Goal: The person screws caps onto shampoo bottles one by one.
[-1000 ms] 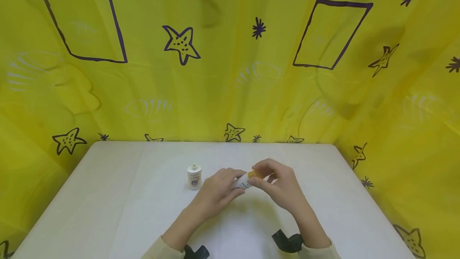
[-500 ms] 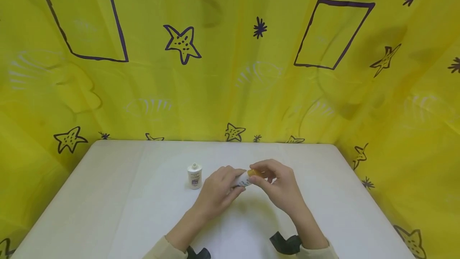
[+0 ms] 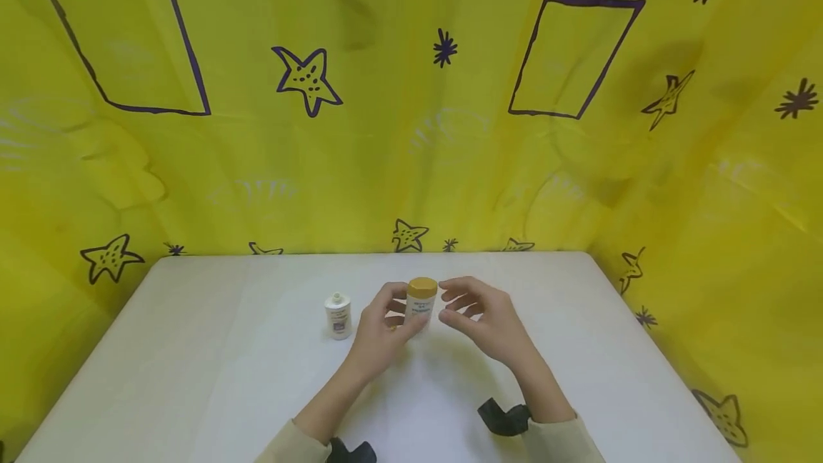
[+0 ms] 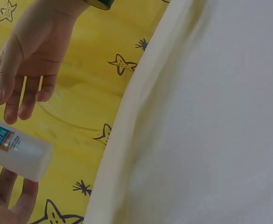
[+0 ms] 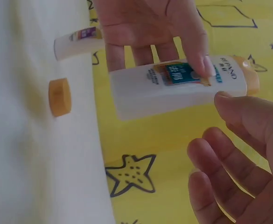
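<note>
My left hand [image 3: 376,338] grips a white shampoo bottle [image 3: 421,304] with an orange cap on top, upright and raised over the table. Its thumb lies across the label, as the right wrist view shows. Just right of the bottle, my right hand [image 3: 491,316] has its fingers loosely bent, with a small gap to the bottle. In the right wrist view its thumb [image 5: 234,105] overlaps the bottle near the neck. A second white bottle [image 3: 338,316], without a cap, stands on the table to the left. A loose orange cap [image 5: 60,97] lies on the table.
The white-covered table [image 3: 212,349] reaches back to a yellow curtain [image 3: 379,163] with starfish drawings. Dark wrist mounts [image 3: 504,418] sit at both sleeves.
The held bottle has swung from tilted to upright and slightly left. My right fingers have come off its orange cap. The head view has shifted a little; the second bottle stays put.
</note>
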`<action>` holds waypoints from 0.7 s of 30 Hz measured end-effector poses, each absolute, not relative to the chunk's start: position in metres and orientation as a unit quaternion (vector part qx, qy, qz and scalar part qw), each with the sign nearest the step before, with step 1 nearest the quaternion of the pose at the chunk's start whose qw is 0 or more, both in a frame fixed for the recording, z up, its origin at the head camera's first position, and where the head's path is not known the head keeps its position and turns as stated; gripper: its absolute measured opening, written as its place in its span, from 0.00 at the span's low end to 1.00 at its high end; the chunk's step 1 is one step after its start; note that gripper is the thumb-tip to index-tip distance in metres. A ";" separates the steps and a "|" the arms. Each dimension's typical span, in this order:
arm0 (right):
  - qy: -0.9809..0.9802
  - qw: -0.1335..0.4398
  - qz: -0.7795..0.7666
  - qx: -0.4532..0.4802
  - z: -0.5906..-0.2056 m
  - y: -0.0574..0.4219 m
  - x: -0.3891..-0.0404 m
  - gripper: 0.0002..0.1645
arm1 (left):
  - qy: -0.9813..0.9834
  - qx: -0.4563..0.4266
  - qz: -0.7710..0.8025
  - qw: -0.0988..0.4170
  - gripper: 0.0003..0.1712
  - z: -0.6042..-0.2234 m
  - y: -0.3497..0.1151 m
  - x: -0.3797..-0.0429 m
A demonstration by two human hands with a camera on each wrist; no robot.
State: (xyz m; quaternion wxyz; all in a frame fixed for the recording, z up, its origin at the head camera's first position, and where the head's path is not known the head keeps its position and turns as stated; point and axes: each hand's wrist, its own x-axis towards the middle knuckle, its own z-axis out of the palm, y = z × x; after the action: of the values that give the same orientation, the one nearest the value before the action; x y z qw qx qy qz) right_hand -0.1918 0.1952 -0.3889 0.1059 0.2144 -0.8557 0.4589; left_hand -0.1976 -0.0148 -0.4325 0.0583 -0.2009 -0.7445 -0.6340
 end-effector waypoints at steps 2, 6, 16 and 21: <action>-0.859 0.087 0.460 0.208 -0.393 0.196 -0.196 0.19 | -0.728 -0.183 -0.660 0.034 0.24 -0.427 -0.014 -0.200; -0.864 0.066 0.460 0.194 -0.401 0.200 -0.203 0.13 | -0.724 -0.173 -0.668 0.010 0.23 -0.427 -0.007 -0.209; -0.854 0.081 0.486 0.168 -0.426 0.220 -0.218 0.13 | -0.759 -0.198 -0.620 0.011 0.19 -0.434 0.017 -0.233; -0.850 0.089 0.501 0.138 -0.433 0.223 -0.222 0.13 | -0.764 -0.205 -0.612 0.017 0.19 -0.440 0.027 -0.244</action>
State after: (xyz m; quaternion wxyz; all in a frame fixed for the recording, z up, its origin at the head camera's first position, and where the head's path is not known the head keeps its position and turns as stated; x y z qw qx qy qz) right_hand -0.2222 0.2232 -0.4332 0.0890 0.1376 -0.8500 0.5007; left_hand -0.2440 0.0274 -0.4402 0.0174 -0.2047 -0.7638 -0.6119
